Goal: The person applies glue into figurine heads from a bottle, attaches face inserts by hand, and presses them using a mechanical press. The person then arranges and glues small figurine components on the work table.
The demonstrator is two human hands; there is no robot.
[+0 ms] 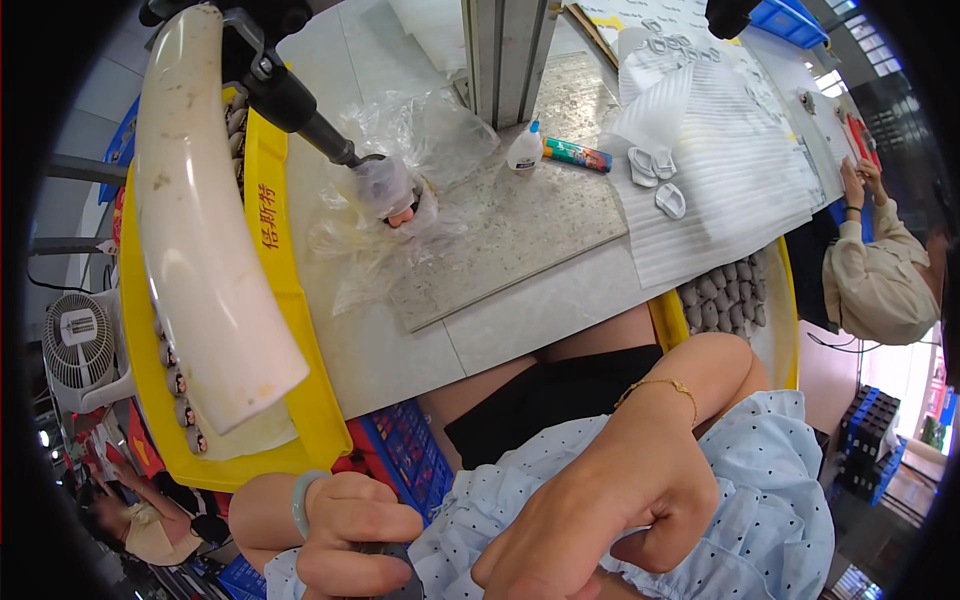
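Grey showed low in the view, where a small piece (402, 553), only partly visible, sat in the left hand (350, 525), its fingers seemingly clamped on it near the dotted pale-blue clothing (770, 480). The right hand (615, 490) was bent close beside it, fingers curled; whether they gripped anything could not be made out, since the lower edge cut them off. Good handling probably called for light, even pressure from the left and small, controlled movements from the right, with the bangle (299, 505) and gold chain (679, 386) kept from snagging. Holding the 2 hands over the counter (385, 355) would likely have given a clearer sightline and a surface for any slip.
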